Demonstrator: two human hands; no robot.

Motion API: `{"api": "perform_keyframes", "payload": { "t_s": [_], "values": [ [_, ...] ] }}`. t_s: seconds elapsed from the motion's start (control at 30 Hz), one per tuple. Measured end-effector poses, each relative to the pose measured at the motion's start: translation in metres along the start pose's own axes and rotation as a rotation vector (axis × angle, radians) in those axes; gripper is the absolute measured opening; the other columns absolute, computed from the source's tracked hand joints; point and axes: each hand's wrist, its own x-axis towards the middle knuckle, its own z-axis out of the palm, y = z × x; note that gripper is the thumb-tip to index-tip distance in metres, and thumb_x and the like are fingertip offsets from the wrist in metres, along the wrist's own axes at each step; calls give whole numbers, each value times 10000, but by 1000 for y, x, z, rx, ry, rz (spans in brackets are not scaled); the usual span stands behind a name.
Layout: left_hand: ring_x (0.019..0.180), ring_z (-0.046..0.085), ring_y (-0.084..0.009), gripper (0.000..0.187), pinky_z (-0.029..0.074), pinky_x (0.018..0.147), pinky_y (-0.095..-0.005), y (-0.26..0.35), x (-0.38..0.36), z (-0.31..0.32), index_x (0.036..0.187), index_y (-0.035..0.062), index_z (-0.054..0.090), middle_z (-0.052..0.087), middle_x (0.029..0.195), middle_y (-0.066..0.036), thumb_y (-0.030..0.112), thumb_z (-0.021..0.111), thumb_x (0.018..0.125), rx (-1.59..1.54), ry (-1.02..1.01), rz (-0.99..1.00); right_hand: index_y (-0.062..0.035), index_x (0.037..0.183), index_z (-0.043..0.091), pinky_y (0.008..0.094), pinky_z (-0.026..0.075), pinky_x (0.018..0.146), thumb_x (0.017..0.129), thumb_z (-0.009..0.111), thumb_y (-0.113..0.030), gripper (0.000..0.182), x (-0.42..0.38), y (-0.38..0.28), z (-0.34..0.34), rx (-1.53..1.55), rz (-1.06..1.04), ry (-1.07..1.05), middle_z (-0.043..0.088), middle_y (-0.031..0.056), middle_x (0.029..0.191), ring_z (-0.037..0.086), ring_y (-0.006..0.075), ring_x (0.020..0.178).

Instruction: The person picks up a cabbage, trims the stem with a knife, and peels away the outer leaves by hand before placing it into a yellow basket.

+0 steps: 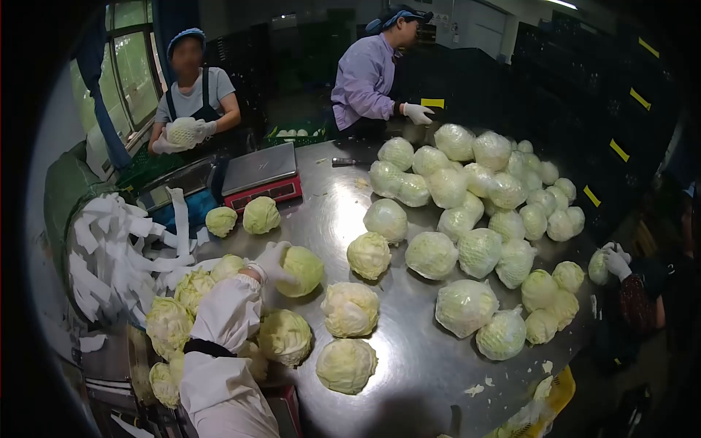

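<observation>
My left hand [272, 264], in a white glove and white sleeve with a dark band, reaches in from the lower left. It grips the left side of a green cabbage [302, 271] on the metal table. Bare cabbages surround the arm: one [285, 337] lies just below the hand, and several, including a leafy one [168, 325], are to its left. To the right stand a pale cabbage [350, 309], another below it [347, 366], and one above [369, 255]. My right hand is not in view.
Many cabbages in white foam net and film [467, 308] cover the table's right side. A red scale [261, 175] stands at the back left, beside white foam strips [109, 241]. Two co-workers are at the far side; another person's gloved hand [618, 260] is at the right.
</observation>
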Motion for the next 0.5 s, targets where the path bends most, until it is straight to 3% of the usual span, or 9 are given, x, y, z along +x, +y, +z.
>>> {"api": "perform_keyframes", "payload": {
  "t_s": [0.07, 0.1, 0.17, 0.2, 0.3, 0.33, 0.37, 0.43, 0.5],
  "values": [
    [1447, 263, -615, 1397, 361, 1154, -619, 68, -25, -11, 1631, 243, 249, 172, 1669, -261, 457, 983, 461, 314, -76, -344, -22, 1412, 577, 191, 469, 654, 1005, 597, -151, 427, -1, -12, 6, -48, 15, 2, 744, 74, 1190, 626, 75, 758],
    [1447, 263, -615, 1397, 361, 1154, -619, 90, -31, -10, 1631, 243, 249, 172, 1669, -261, 457, 983, 461, 316, -85, -335, -19, 1409, 579, 192, 471, 661, 1006, 599, -154, 425, 0, -14, 8, -62, 31, 5, 740, 66, 1181, 625, 75, 763],
    [1507, 88, -618, 1474, 254, 1117, -785, 119, -39, 6, 1659, 317, 147, 52, 1704, -258, 490, 989, 461, 740, -80, -254, -8, 1399, 586, 192, 470, 671, 1006, 609, -160, 422, 5, 1, 6, 29, 3, 3, 726, 48, 1175, 623, 75, 774],
    [1532, 84, -563, 1389, 185, 1055, -879, 107, -39, 22, 1628, 342, 262, 141, 1706, -190, 457, 988, 450, 805, 34, -39, -5, 1399, 584, 192, 470, 672, 1001, 618, -163, 429, 14, 15, -6, 23, 28, -21, 723, 53, 1185, 626, 77, 776],
    [1536, 143, -526, 1270, 186, 1084, -860, 74, -28, 35, 1569, 321, 392, 232, 1695, -110, 428, 981, 450, 929, -132, 168, 0, 1404, 577, 194, 470, 671, 996, 627, -166, 443, 12, 21, -10, 13, 39, -19, 720, 68, 1212, 632, 81, 780],
    [1535, 182, -493, 1092, 177, 1082, -865, 51, -22, 34, 1492, 296, 498, 302, 1670, -65, 406, 955, 507, 977, -10, 242, 3, 1408, 570, 196, 472, 670, 997, 627, -166, 449, 11, 10, -4, -3, 20, -5, 719, 77, 1229, 636, 84, 783],
    [1512, 255, -486, 874, 184, 1108, -836, 62, -21, 15, 1492, 297, 497, 339, 1645, -100, 346, 865, 700, 974, -69, 193, 4, 1399, 579, 200, 465, 663, 998, 628, -173, 440, 0, -10, 10, 34, 15, 18, 725, 67, 1209, 637, 83, 780],
    [1463, 359, -461, 602, 213, 1139, -778, 14, 0, 10, 1420, 271, 567, 424, 1582, -123, 271, 742, 843, 1087, 143, 147, 4, 1400, 580, 195, 453, 643, 998, 622, -176, 442, 0, -7, 9, 21, 4, 65, 732, 55, 1200, 633, 79, 763],
    [1413, 436, -431, 417, 239, 1156, -717, -13, 21, -15, 1329, 224, 629, 489, 1523, -131, 200, 652, 913, 1141, 175, -172, 3, 1403, 578, 194, 452, 635, 996, 622, -175, 446, 0, -3, 5, 25, -8, 68, 735, 59, 1197, 633, 81, 754]
  ]
}}
